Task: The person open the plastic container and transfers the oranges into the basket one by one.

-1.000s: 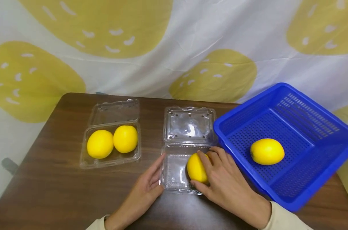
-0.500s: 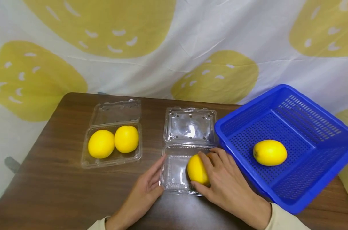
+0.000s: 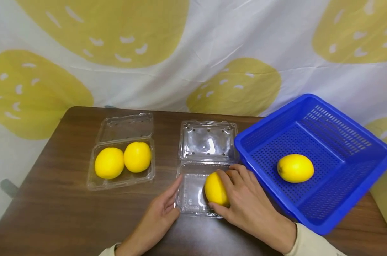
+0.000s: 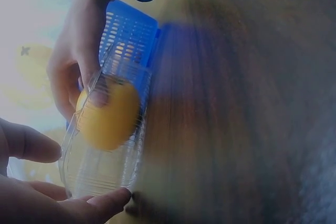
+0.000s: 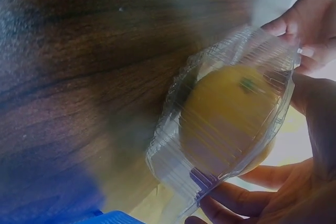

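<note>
Presently, hands, two: your left hand [image 3: 158, 215], fingers extended, touching the left edge of the centre container [image 3: 191, 193]; your right hand [image 3: 249, 202], curled over and gripping one yellow fruit [image 3: 214, 189] in that container's right half, its far fingertips apparently behind the fruit, partly hidden. Clear containers, two, lids laid back. Yellow fruits, four: one gripped, a pair [image 3: 109, 163] in the left container [image 3: 127, 180], one [image 3: 295, 168] in the blue basket [image 3: 297, 137]. Basket, one, on the desk [image 3: 68, 209].

Middle clamshell [image 3: 191, 193]: left half free to you from above; your left hand [image 3: 159, 214] bars its left rim, right hand [image 3: 247, 203] and yellow fruit [image 3: 215, 190] its right, blue basket [image 3: 347, 192] beyond.
</note>
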`<state>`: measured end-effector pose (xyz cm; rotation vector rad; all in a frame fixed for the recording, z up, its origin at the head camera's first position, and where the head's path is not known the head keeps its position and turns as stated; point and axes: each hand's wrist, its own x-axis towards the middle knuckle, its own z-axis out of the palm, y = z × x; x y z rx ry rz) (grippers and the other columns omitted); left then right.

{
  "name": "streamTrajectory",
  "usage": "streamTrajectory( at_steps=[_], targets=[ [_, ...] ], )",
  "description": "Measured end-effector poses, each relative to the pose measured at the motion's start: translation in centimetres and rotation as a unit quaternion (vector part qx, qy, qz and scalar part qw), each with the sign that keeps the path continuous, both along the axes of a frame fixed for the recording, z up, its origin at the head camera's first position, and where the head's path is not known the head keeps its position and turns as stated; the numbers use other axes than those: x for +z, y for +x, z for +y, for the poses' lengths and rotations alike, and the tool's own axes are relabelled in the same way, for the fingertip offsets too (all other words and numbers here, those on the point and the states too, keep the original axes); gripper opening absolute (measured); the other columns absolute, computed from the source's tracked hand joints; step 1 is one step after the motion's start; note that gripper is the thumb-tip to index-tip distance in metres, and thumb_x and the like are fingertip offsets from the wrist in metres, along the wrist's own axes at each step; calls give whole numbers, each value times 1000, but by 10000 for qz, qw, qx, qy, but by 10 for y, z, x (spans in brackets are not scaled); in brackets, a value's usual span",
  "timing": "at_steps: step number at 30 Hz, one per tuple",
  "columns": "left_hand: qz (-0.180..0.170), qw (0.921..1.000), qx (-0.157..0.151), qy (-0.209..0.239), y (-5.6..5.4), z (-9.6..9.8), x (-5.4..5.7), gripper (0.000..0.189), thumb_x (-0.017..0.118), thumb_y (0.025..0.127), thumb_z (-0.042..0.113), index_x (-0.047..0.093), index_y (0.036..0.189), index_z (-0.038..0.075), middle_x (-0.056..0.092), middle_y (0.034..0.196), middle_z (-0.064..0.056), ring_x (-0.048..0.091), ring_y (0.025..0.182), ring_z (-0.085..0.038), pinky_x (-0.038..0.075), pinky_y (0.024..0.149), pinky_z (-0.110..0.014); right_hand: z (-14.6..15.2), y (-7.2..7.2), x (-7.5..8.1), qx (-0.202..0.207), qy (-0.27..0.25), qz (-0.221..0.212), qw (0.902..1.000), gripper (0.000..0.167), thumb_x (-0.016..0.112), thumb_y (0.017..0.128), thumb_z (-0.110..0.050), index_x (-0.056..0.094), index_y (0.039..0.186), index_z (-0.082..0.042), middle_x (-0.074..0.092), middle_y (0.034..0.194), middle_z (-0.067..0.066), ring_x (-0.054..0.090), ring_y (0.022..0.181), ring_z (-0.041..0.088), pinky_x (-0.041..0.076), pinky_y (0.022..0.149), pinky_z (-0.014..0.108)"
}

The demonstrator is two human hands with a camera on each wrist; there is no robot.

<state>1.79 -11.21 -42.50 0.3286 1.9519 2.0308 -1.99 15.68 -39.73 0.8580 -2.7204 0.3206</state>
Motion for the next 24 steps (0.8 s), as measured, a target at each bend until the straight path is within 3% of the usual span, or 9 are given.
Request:
streamTrajectory(
  at_steps=[13, 24],
  targets=[
    [-171, 9998, -30, 15, 0, 0, 0, 82, 52, 96, -11, 25, 173, -1, 18, 180, -23, 34, 159, -43, 37, 124, -39, -5, 6, 9, 167, -247, 307, 9991, 84, 90, 79, -58, 67, 136, 0, 71, 116, 18, 58, 125, 40, 50, 111, 57],
    [-198, 9998, 20, -86, 1, -1, 1, 82, 53, 96, -11, 27, 173, 1, 18, 180, -23, 36, 158, -42, 38, 123, -39, -4, 19, 37, 365, -433, 562, 9968, 81, 85, 84, -56, 66, 140, 0, 71, 121, 19, 58, 129, 42, 50, 113, 60]
  ],
)
